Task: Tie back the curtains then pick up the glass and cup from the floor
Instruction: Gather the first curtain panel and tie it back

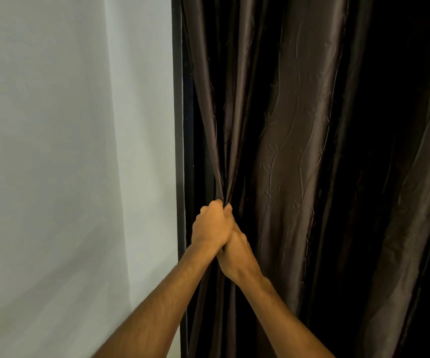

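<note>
A dark brown, shiny curtain (286,125) with an embossed leaf pattern hangs in deep folds and fills the right two thirds of the head view. My left hand (210,224) grips a bunch of the curtain's left edge, and the cloth fans upward from the fist. Pressed against it from the right, my right hand (237,250) curls its fingers round the same gathered cloth just below. Both forearms reach in from the bottom of the frame. No tie-back, glass or cup is in view.
A plain white wall (66,164) takes up the left third. A narrow dark frame (179,125) runs down between the wall and the curtain. The floor is out of view.
</note>
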Tool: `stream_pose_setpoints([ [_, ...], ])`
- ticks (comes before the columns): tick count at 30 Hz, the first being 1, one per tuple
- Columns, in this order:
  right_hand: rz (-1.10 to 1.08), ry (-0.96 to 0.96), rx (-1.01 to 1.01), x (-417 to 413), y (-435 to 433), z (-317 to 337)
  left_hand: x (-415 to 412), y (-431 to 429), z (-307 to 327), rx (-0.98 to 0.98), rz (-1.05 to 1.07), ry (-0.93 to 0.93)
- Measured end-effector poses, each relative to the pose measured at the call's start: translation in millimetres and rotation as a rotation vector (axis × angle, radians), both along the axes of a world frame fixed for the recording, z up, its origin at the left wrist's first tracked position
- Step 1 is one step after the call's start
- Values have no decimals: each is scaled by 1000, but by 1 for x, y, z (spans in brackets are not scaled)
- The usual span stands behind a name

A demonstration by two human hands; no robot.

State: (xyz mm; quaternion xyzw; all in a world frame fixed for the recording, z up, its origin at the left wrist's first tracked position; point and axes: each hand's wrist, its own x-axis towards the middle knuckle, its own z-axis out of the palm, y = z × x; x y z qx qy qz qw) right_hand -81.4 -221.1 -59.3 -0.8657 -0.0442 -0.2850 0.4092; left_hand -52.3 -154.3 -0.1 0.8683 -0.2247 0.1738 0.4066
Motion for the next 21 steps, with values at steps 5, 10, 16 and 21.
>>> stream_pose_setpoints([
  [5,5,29,-115,-10,-10,6,3,0,-4,134,34,-123],
  [10,-182,-53,-51,-25,-15,6,1,0,-5,158,40,-169],
  [16,-666,-438,-73,-56,-20,-1,5,0,-8,145,32,-194],
  [21,-1085,-591,116,-77,-41,-3,4,-2,-10,132,19,-204],
])
